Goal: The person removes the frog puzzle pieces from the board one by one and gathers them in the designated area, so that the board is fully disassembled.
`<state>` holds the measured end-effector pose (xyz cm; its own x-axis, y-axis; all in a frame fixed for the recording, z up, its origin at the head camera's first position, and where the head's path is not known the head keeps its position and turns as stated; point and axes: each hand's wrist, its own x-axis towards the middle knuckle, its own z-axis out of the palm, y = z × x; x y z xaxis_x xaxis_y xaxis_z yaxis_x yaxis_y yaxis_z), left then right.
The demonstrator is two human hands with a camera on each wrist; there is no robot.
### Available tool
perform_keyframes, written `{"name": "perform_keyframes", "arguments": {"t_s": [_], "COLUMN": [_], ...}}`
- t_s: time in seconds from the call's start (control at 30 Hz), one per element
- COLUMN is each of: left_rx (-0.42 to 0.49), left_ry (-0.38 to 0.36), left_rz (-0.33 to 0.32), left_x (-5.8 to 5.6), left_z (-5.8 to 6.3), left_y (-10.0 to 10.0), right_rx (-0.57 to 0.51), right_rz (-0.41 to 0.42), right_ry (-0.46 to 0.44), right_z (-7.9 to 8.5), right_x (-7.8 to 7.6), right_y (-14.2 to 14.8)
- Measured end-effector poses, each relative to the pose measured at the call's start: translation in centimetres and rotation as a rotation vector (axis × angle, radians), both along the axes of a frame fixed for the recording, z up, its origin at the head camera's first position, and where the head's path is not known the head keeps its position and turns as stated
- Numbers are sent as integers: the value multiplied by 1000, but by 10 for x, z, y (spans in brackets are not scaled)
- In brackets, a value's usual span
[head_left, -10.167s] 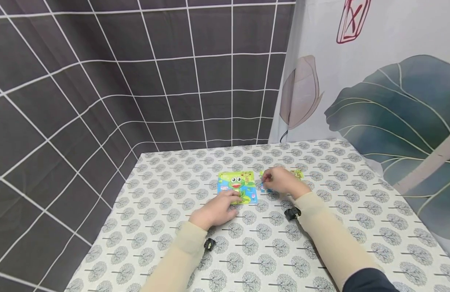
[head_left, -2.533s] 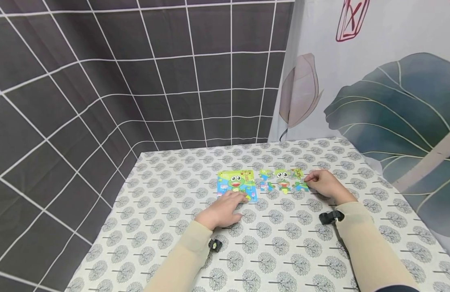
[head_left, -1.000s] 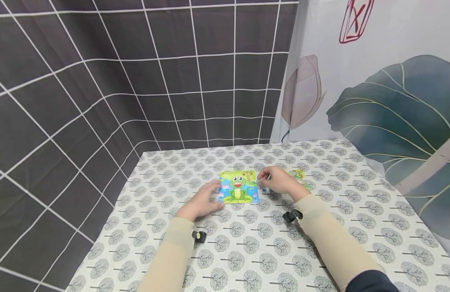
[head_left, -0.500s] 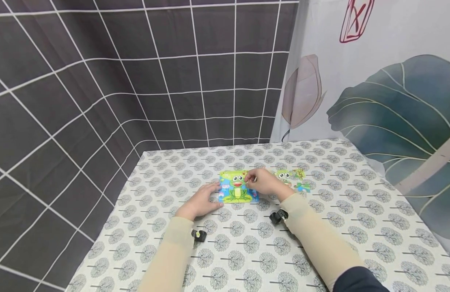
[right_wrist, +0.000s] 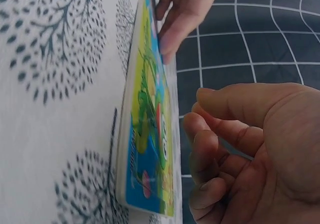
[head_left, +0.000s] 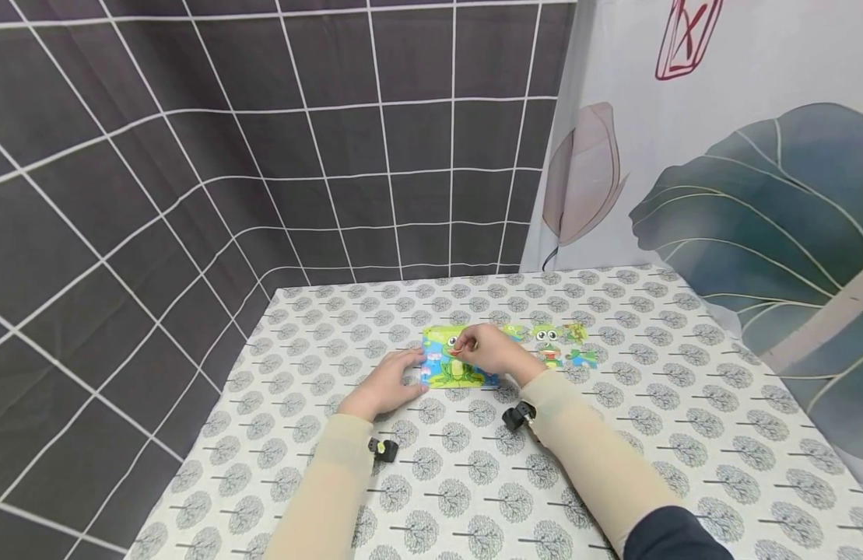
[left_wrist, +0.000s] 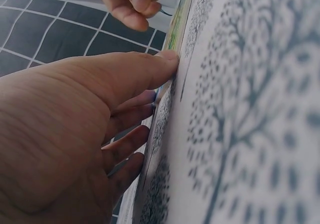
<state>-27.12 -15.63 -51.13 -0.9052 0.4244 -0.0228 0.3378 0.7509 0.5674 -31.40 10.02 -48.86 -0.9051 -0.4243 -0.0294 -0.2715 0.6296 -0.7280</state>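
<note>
A square frog jigsaw puzzle board (head_left: 431, 373) lies flat on the tree-patterned tablecloth. At its left edge is my left hand (head_left: 384, 386), fingers fairly straight; the left wrist view shows the thumb (left_wrist: 162, 66) against the board's near corner. My right hand (head_left: 490, 348) hovers over the board's middle, its fingers curled. Thumb and index fingertips come together above the picture in the right wrist view, and no piece shows between them. To the right lie loose puzzle pieces, among them one with the frog's eyes (head_left: 546, 336) and a blue-green one (head_left: 581, 358); my right hand hides part of this group.
The tablecloth (head_left: 319, 342) covers the table around both forearms. A dark gridded curtain (head_left: 403, 140) stands behind and to the left, a white curtain with a large leaf print (head_left: 767, 202) to the right. Each wrist wears a small black camera.
My right hand laid pieces out on the right, then came back leftward and now hangs over the board. The left hand has slid from the board's front to its left edge.
</note>
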Motion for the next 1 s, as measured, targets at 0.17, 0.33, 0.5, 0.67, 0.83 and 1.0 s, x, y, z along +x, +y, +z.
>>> {"name": "perform_keyframes", "arguments": {"t_s": [0.17,0.33,0.5,0.67,0.83,1.0], "left_rx": [6,-2,1,-1,-2,-5], "left_ry": [5,6,0,-3,4,13], "left_rz": [2,3,6,12,14,11], "left_x": [0,-1,0,0,0,-1], "left_z": [0,0,1,1,-1,-2], "left_y": [0,0,0,0,0,1], "right_rx": [6,36,62,66,79,73], "right_rz": [6,25,59,83,73,58], "right_ry": [-19,-20,9,12,13,-4], "right_z": [-6,-11,-12,-15,-16,-16], "right_x": [-1,-1,2,4,5,5], "right_y": [-7,-12,-19,-24,-27,-26]}}
